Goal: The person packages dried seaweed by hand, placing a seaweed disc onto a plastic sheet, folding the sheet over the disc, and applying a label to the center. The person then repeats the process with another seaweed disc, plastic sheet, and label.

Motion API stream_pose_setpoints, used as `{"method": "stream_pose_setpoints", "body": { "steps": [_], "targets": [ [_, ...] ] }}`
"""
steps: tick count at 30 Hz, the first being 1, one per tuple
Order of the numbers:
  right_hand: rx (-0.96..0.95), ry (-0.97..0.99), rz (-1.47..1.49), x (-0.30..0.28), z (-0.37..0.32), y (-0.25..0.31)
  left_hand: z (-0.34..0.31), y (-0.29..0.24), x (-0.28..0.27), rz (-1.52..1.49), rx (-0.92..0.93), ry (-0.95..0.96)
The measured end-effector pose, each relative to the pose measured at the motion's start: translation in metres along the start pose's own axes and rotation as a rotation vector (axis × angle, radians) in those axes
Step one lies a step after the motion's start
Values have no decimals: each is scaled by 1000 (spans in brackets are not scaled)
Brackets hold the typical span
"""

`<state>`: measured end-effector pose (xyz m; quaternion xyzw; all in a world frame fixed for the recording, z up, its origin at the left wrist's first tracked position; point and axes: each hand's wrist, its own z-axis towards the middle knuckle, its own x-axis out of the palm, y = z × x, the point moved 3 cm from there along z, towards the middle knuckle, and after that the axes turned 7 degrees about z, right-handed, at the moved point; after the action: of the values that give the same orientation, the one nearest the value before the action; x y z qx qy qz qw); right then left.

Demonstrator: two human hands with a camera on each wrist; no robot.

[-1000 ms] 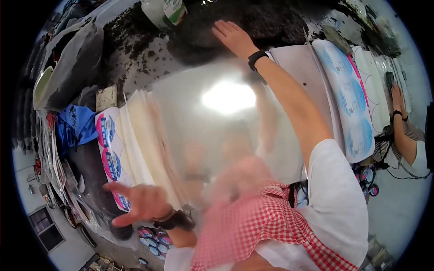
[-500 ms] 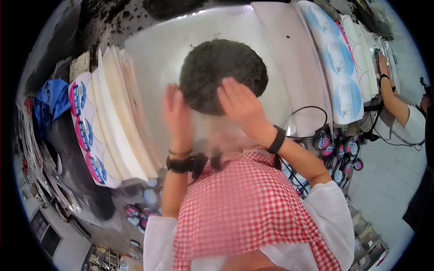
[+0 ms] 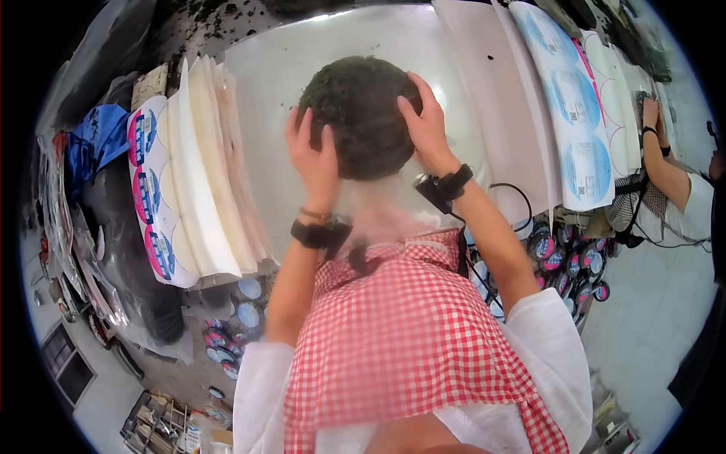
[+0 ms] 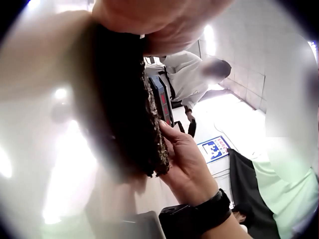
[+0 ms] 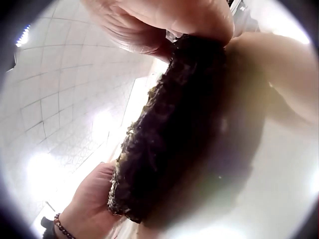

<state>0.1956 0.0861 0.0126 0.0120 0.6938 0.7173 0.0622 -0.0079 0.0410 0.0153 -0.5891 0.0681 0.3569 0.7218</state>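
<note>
A round, dark green cake of dried seaweed (image 3: 363, 121) is over a shiny metal tabletop (image 3: 261, 72). My left hand (image 3: 314, 166) grips its left edge, fingers bent at the rim. On the opposite side my right hand (image 3: 432, 136) holds the right edge, thumb and fingers spread along it. From the left wrist, the seaweed cake (image 4: 132, 109) shows edge-on as a thick, rough slab between the left hand (image 4: 159, 22) above and the right hand (image 4: 184, 164) below. The right wrist view has the same slab, with the left hand (image 5: 92, 199) at its far end.
Stacked paper sheets (image 3: 200, 166) and printed label sheets (image 3: 151, 197) lie left of the metal top. More label sheets (image 3: 578, 113) lie to the right. Dark flakes litter the far side. Round labelled packs (image 3: 563, 261) fill the space below right. Another person's arm (image 3: 665, 163) is at far right.
A second ago the right hand was stretched out to the dark heap at the far side. Then the seaweed cake appeared on the metal top, hands at its near edge; now both grip its sides.
</note>
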Motion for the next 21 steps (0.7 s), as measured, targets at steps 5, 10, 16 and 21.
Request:
{"method": "stream_pose_setpoints", "body": {
  "steps": [5,10,16,21],
  "targets": [
    [-493,-1,-717,18,-8,40,9,3,2,162,35,6],
    [-625,453,-939,36,-32,25,13,-10,-51,379,296,214],
    [-633,415,-959,37,-33,21,-51,21,-117,341,451,936],
    [-663,411,-998,37,-32,15,-55,37,-117,235,382,890]
  ]
}}
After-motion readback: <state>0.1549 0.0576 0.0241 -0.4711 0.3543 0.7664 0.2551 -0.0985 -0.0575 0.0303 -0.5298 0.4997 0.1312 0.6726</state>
